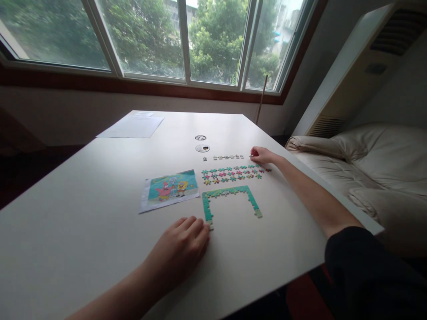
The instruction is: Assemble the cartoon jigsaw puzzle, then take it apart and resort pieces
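Note:
My right hand reaches to the far right end of the back row of loose puzzle pieces. Its thumb and fingertips are pinched on a small jigsaw piece. My left hand rests on the table, fingers curled and close together, against the lower left end of a partly joined green jigsaw border. Whatever may be under those fingers is hidden. The border has a top and two sides, open towards me. Beyond it lie several rows of loose green and pink pieces.
A printed cartoon picture lies left of the border. Two round inserts, a nearer one and a farther one, sit in the white table. White paper lies at the far left. A cream sofa stands to the right.

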The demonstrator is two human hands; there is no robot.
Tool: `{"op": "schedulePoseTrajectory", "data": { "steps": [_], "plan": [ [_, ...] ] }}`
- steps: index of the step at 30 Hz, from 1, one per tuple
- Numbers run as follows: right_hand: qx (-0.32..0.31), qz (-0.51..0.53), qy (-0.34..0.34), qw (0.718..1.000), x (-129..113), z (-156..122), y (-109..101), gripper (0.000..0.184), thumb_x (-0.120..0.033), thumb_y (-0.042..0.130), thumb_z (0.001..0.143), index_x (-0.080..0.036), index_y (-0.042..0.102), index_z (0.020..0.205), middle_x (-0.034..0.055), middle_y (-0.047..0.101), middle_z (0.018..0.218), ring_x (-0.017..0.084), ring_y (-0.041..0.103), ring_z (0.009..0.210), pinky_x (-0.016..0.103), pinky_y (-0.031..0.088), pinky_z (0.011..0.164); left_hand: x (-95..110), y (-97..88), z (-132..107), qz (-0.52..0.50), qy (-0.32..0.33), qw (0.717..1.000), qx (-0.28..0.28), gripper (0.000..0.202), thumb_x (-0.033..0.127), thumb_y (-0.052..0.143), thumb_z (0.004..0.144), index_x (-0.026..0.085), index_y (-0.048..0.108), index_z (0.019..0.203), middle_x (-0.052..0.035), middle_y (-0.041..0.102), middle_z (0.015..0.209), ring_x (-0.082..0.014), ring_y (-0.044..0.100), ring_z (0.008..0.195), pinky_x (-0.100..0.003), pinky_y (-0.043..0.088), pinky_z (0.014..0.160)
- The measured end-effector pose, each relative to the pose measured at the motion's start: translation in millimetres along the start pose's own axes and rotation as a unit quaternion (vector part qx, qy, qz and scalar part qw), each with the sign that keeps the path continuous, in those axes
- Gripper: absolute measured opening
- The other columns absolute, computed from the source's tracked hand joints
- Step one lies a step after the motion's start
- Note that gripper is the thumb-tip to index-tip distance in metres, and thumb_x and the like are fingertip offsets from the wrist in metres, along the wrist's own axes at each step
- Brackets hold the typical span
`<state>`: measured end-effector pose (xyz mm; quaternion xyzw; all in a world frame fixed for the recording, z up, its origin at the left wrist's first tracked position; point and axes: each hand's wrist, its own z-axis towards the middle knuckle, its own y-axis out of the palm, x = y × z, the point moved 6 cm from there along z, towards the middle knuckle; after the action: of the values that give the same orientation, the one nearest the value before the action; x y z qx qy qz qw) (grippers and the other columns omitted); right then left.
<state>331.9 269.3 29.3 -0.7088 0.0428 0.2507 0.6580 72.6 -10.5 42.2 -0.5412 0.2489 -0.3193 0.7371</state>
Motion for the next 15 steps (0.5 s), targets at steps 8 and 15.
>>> {"op": "schedulePoseTrajectory", "data": {
  "steps": [8, 15],
  "plan": [
    [-0.083, 0.142, -0.229, 0.959, -115.3, -103.9, 32.9, 0.018, -0.031, 0.056, 0.079, -0.016, 0.057, 0.090, 0.0039, 0.066, 0.081, 0.012, 0.060, 0.073, 0.023, 0.043, 0.065, 0.3, 3.0, -0.8, 0.009, 0.003, 1.000, -0.018, 0.024, 0.013, 0.037, 0.088, 0.013, 0.061, 0.092, -0.0078, 0.060, 0.079, -0.0196, 0.057, 0.076, -0.036, 0.049, 0.069],
    [-0.101, 0.109, -0.249, 0.957, -134.7, -141.3, 47.9, 0.016, -0.033, 0.061, 0.076, -0.019, 0.063, 0.084, 0.0024, 0.066, 0.082, 0.013, 0.058, 0.074, 0.024, 0.044, 0.068, 1.3, -0.2, 0.8, 0.023, 0.008, 1.000, -0.008, 0.025, 0.014, 0.037, 0.089, 0.014, 0.062, 0.091, -0.0082, 0.060, 0.079, -0.0199, 0.058, 0.075, -0.035, 0.049, 0.068]
  ]
}}
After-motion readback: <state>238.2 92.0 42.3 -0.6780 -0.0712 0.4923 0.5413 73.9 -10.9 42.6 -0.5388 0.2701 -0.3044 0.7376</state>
